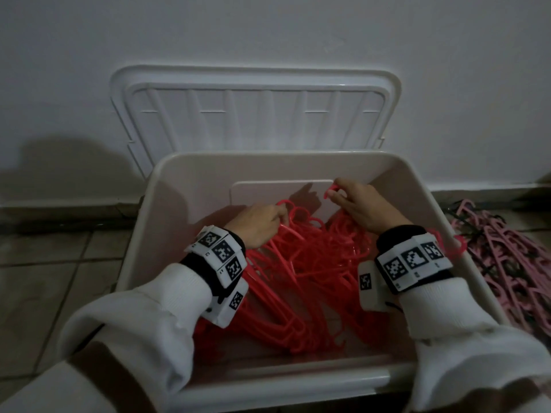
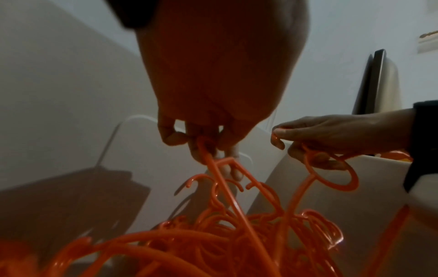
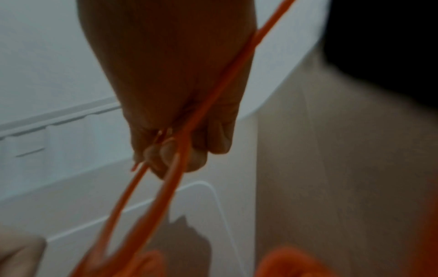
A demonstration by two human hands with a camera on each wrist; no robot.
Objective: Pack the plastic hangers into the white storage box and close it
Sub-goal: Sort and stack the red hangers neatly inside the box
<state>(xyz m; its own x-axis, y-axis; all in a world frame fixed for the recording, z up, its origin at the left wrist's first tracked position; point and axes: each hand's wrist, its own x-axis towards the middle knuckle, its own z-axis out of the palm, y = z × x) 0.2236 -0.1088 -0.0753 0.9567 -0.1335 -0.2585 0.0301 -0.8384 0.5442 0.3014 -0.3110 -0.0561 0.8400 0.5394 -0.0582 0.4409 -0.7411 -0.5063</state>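
Observation:
A white storage box (image 1: 185,186) stands open on the floor, with a tangled heap of red plastic hangers (image 1: 310,263) inside. Its lid (image 1: 253,114) leans upright against the wall behind it. My left hand (image 1: 259,225) is down in the box, fingers curled round the hook of a red hanger (image 2: 213,155). My right hand (image 1: 354,204) is near the box's far wall and pinches the hook of another red hanger (image 2: 331,174). In the right wrist view my curled fingers (image 3: 170,155) hold thin red hanger bars, blurred.
A pile of pink hangers (image 1: 512,263) lies on the tiled floor right of the box. The white wall (image 1: 268,31) rises directly behind the lid. Bare floor tiles (image 1: 59,263) lie to the left of the box.

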